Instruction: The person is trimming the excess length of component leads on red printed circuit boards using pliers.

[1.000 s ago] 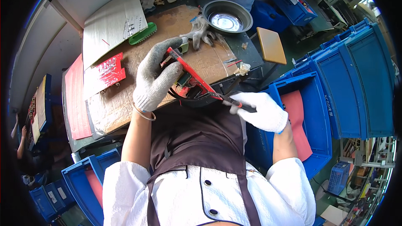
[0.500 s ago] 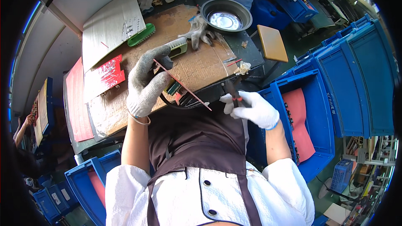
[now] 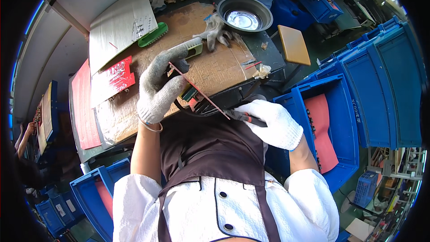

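My left hand (image 3: 156, 90), in a greyish-white glove, is closed on the upper-left end of a thin red circuit board (image 3: 202, 91), which is tilted nearly edge-on, with dark components on its underside. In my white-gloved right hand (image 3: 280, 123) is a pair of hand cutters (image 3: 251, 118) with black and red handles. Their jaws meet the board's lower-right end; whether they bite on anything is too small to tell. Just beyond my left fingers is a green-handled brush (image 3: 193, 50), partly hidden by the glove.
Cardboard (image 3: 219, 71) covers the worktable. On it are another green brush (image 3: 153, 35), a red board (image 3: 121, 75) and a spare glove (image 3: 214, 32). A metal basin (image 3: 220, 13) stands at the far edge. Right of me are a blue crate (image 3: 347, 152) and a wooden stool (image 3: 293, 45).
My right hand has turned and brought the cutters left, from beside the board to its lower-right end. The left hand keeps its hold, nearly still.
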`<action>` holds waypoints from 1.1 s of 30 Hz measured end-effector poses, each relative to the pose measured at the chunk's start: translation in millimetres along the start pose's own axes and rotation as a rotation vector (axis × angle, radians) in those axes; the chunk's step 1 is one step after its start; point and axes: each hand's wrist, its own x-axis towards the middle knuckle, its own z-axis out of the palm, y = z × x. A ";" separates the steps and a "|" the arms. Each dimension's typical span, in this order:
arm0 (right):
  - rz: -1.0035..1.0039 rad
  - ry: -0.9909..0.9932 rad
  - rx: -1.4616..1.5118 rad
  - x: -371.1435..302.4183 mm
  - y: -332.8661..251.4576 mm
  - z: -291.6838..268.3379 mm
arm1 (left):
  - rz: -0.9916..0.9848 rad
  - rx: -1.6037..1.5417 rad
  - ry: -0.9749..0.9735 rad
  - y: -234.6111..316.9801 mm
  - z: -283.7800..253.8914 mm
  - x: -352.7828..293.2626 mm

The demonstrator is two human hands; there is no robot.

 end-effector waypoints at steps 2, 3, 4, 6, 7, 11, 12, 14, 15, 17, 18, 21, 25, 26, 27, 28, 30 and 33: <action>0.026 -0.026 0.081 0.2 4.8 4.2 | -0.003 0.000 -0.005 0.2 -1.3 -2.0; 0.040 -0.059 0.195 1.1 6.0 5.8 | -0.002 0.008 -0.009 0.4 -1.3 -3.0; 0.054 -0.090 0.308 2.7 8.2 7.1 | 0.001 0.015 -0.014 0.0 -1.0 -3.0; 0.213 -0.098 0.510 5.3 14.8 11.0 | 0.009 -0.013 -0.025 -3.1 -2.1 -3.3; 0.374 -0.105 0.709 7.8 15.9 10.3 | 0.018 -0.043 -0.036 -4.0 -4.5 -3.1; 0.566 0.152 0.713 0.2 61.6 13.3 | 0.024 -0.045 0.003 -15.7 -16.0 -12.1; 0.572 0.252 0.466 -7.0 82.1 18.4 | 0.019 -0.053 0.031 -15.4 -18.7 -14.3; 0.586 0.410 -0.038 -14.6 97.4 18.0 | 0.045 -0.068 0.059 -20.2 -25.7 -16.2; 0.565 0.460 -0.135 -19.4 103.4 16.1 | 0.068 -0.066 0.087 -21.1 -27.0 -16.5; 0.597 0.499 -0.459 -16.1 105.0 18.5 | 0.075 -0.051 0.130 -19.2 -30.8 -18.6; 0.627 0.475 -0.602 -12.5 105.9 21.3 | 0.027 -0.010 0.139 -17.7 -34.8 -20.6; 0.679 0.351 -0.944 -2.7 120.5 40.9 | -0.011 0.033 0.139 -21.8 -46.6 -29.7; 0.798 0.217 -0.896 2.9 118.9 51.0 | -0.061 0.166 0.199 -12.6 -55.2 -50.9; 0.779 0.208 -0.917 2.7 110.6 44.3 | -0.126 0.251 0.223 -11.5 -59.7 -57.7; 0.760 0.199 -0.937 2.8 102.6 38.4 | -0.190 0.336 0.246 -12.0 -65.7 -63.3; 0.790 0.150 -0.927 7.1 94.1 34.3 | -0.129 0.495 0.269 -23.2 -77.5 -71.6; 0.777 0.129 -0.903 2.6 89.1 32.0 | -0.302 0.283 0.321 -23.2 -76.7 -88.0; 0.730 0.107 -0.831 1.1 81.9 36.6 | -0.405 -0.289 0.428 -41.1 -85.7 -109.4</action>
